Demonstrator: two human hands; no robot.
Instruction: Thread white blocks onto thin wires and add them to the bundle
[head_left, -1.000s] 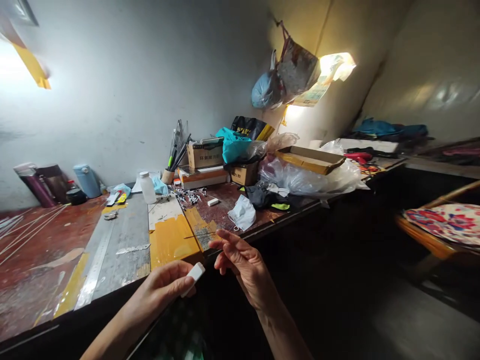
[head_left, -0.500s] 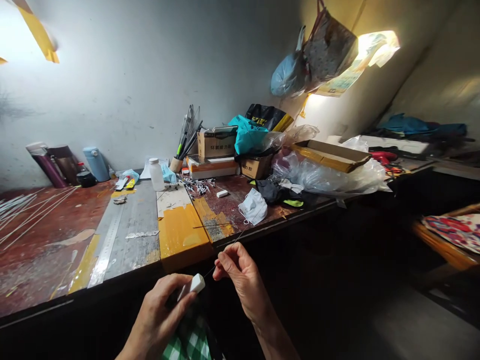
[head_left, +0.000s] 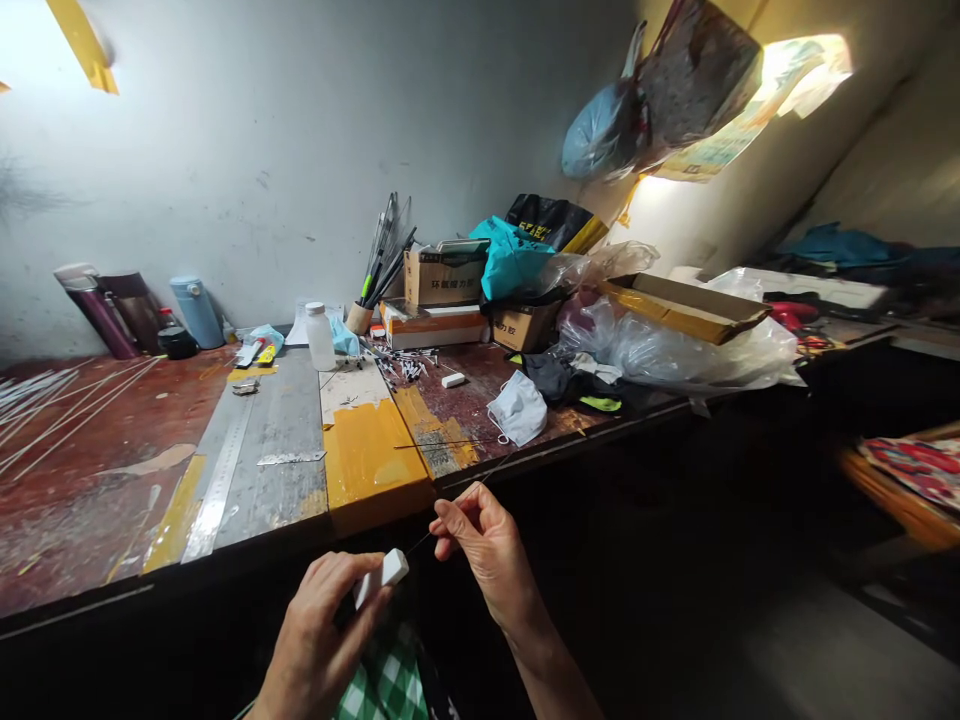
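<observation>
My left hand (head_left: 321,622) is closed around a small white block (head_left: 391,570), thumb on one side and fingers on the other. A thin dark rod (head_left: 420,542) runs from the block's far end up to my right hand (head_left: 484,550), which pinches it between thumb and fingertips. Beyond those fingers the rod slants on toward the table edge. Whether it enters the block or only touches it, I cannot tell. Both hands are in front of the table, above a green checked cloth (head_left: 382,675). Another white block (head_left: 453,380) lies on the table.
The worktable (head_left: 90,510) carries a steel ruler (head_left: 217,490), a yellow-taped board (head_left: 371,465), a white bottle (head_left: 320,340) and a face mask (head_left: 519,410). Small cardboard boxes (head_left: 442,277), plastic bags (head_left: 675,345) and a shallow carton (head_left: 686,305) stand farther back. A stool (head_left: 900,490) is at right.
The head view has shifted slightly, so the table and its things sit a little farther right and higher. Both hands keep nearly the same grip and position.
</observation>
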